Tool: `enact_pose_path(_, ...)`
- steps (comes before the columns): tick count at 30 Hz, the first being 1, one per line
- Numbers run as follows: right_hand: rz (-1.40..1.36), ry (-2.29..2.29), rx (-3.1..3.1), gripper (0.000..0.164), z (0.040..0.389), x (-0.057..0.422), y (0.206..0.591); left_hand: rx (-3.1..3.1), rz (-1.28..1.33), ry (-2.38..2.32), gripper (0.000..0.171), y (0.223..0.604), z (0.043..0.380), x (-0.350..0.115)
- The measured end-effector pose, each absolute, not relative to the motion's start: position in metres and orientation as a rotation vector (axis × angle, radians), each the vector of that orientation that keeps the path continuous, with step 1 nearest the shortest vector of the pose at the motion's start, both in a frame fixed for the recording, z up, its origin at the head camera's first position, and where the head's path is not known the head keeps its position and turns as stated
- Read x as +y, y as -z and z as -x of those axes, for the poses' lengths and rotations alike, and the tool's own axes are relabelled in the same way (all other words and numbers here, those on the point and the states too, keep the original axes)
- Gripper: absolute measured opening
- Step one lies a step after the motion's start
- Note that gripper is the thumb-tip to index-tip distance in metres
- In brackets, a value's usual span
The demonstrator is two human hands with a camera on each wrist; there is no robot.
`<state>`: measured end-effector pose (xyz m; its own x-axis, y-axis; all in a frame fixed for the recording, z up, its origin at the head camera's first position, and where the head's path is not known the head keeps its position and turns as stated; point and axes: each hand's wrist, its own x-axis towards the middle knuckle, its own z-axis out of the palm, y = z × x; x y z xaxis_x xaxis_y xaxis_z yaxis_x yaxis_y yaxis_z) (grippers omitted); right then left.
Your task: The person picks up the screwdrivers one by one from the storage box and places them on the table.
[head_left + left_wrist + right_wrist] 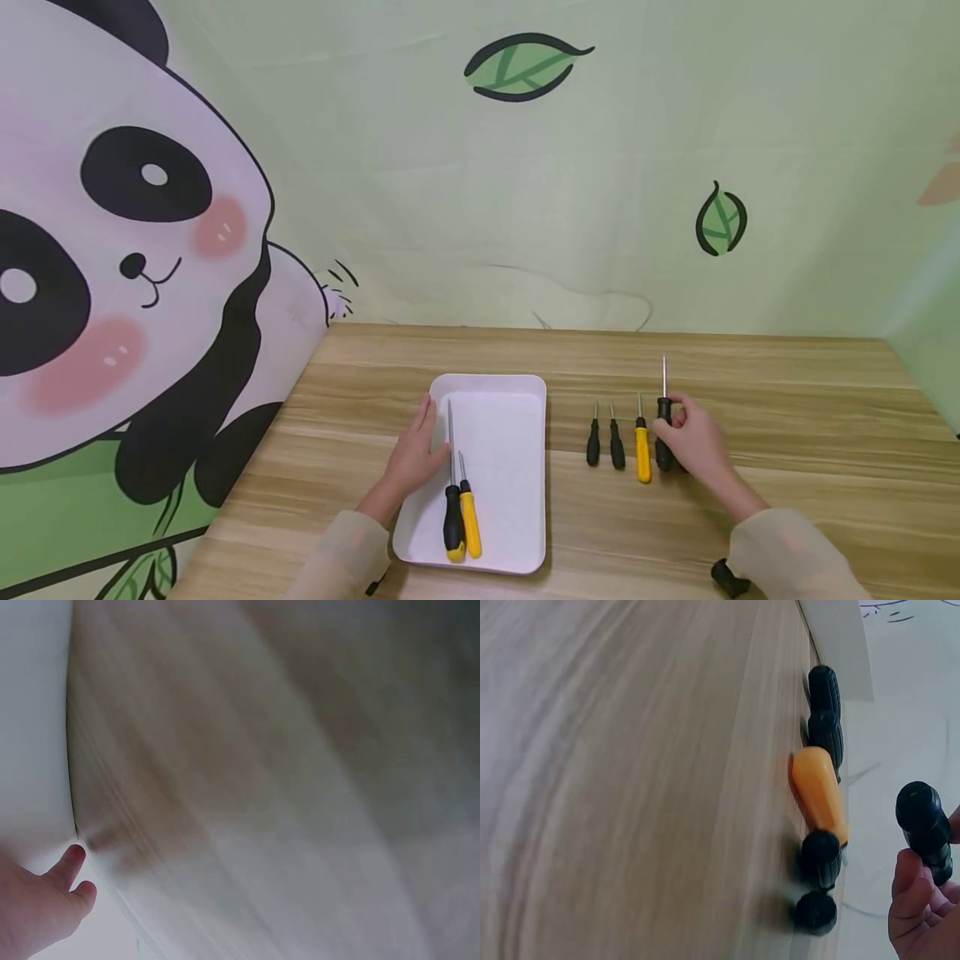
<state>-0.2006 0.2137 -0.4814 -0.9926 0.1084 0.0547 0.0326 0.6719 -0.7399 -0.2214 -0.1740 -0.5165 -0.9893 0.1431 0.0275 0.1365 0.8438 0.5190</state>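
Observation:
My right hand (pixel 697 437) pinches a black-handled screwdriver (pixel 920 814) between thumb and fingers, its shaft pointing away from me. In the right wrist view this handle is up off the table, apart from the row of screwdrivers. Just left of it in the head view lies a yellow-handled screwdriver (pixel 642 454), followed by two small black screwdrivers (pixel 617 446). At the white tray's (pixel 525 552) left rim rests my left hand (pixel 414 450), fingers straight. Inside the tray, a long black-and-yellow screwdriver (pixel 453 521) lies beside a shorter yellow one (pixel 470 525).
Two more black handles (pixel 815 913) lie past the yellow one in the right wrist view, mostly hidden by my hand in the head view. The wooden table (pixel 840 433) meets a cloth backdrop (pixel 637 167) with a panda print.

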Motion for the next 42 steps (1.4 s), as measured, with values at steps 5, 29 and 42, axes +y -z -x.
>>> enact_pose_path(5,0.136,-1.193,-2.812,0.047,0.200,0.221,0.483,2.991,-0.203,-0.844,0.073,0.517,0.222,-0.174)
enact_pose_path(29,0.154,-1.106,-2.949,0.050,0.195,0.253,0.489,2.994,-0.234,-0.836,0.073,0.514,0.221,-0.173)
enact_pose_path(42,0.158,-1.085,-3.053,0.049,0.195,0.261,0.494,3.003,-0.245,-0.831,0.073,0.516,0.222,-0.174)
